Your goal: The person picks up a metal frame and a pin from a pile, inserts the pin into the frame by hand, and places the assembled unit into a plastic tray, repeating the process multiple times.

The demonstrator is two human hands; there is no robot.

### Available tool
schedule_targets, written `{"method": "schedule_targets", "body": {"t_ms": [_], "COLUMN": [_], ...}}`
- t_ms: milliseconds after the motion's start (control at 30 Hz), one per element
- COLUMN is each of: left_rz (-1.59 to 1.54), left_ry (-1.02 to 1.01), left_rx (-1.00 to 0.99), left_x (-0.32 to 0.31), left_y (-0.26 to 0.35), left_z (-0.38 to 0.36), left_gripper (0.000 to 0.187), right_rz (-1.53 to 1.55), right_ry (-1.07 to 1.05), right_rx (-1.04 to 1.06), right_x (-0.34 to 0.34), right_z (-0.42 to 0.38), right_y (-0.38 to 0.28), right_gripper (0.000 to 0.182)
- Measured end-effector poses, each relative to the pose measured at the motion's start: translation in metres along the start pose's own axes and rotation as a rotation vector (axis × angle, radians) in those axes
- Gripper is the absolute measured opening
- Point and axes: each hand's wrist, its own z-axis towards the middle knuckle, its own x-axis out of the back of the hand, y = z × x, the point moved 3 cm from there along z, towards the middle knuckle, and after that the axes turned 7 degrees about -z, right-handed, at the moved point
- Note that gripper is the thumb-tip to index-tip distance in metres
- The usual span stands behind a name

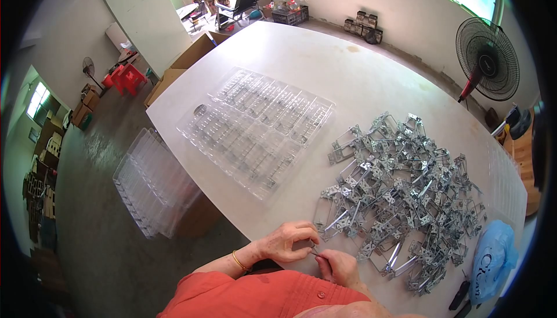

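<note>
Close to my body at the table's near edge, my left hand [290, 241] is closed in a pinch, a gold bangle on its wrist. My right hand [339, 266] is closed just beside it, thumb and fingers pressed together. A thin dark metal piece [314, 252] shows between the fingertips of both hands; its kind is too small to make out. To the right of my hands lies a large heap of silver metal brackets [400, 196] with wire-like rods. Beyond my hands lies a clear plastic tray [255, 126] with many narrow compartments.
The white table [360, 63] fills the middle. More clear trays [151, 184] are stacked low at its left side. A blue plastic bag [493, 254] and a black-handled tool [460, 295] lie at the right. A fan [486, 60] stands beyond the right edge.
</note>
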Motion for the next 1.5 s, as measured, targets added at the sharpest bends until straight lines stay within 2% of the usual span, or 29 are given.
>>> {"method": "schedule_targets", "body": {"t_ms": [267, 467, 867, 1033, 1167, 1267, 1467, 1500], "left_rz": [0.077, 0.032, -0.085, -0.134, -0.145, -0.284, -0.12, -0.026], "left_ry": [-0.002, -0.005, -0.019, -0.014, -0.023, 0.022, 0.033, 0.039], "left_rx": [-0.076, -0.033, 0.018, 0.171, 0.173, 0.176, 0.077, -0.017], "left_x": [-0.001, 0.0, 0.002, 0.004, 0.002, -0.002, -0.002, -0.001], "left_y": [-0.004, 0.0, -0.009, -0.016, -0.013, -0.007, 0.013, 0.018], "left_z": [0.0, 0.0, -0.004, -0.01, -0.009, -0.008, 0.002, 0.005], "left_gripper": [0.022, 0.023, 0.024, 0.026, 0.026, 0.024, 0.03, 0.031], "right_rz": [-0.003, 0.051, 0.157, 0.157, 0.166, 0.145, 0.161, 0.175], "right_ry": [-0.003, 0.022, 0.052, 0.046, 0.044, 0.061, 0.105, 0.126], "right_rx": [-0.004, 0.019, -0.085, -0.099, -0.096, -0.083, -0.092, -0.079], "right_x": [-0.001, 0.001, -0.001, -0.004, -0.005, -0.003, -0.002, -0.001], "right_z": [-0.002, -0.003, -0.008, -0.012, -0.013, -0.011, -0.013, -0.01], "right_y": [0.002, 0.003, 0.006, 0.008, 0.01, 0.008, 0.009, 0.007], "right_gripper": [0.024, 0.024, 0.023, 0.025, 0.026, 0.027, 0.028, 0.027]}}
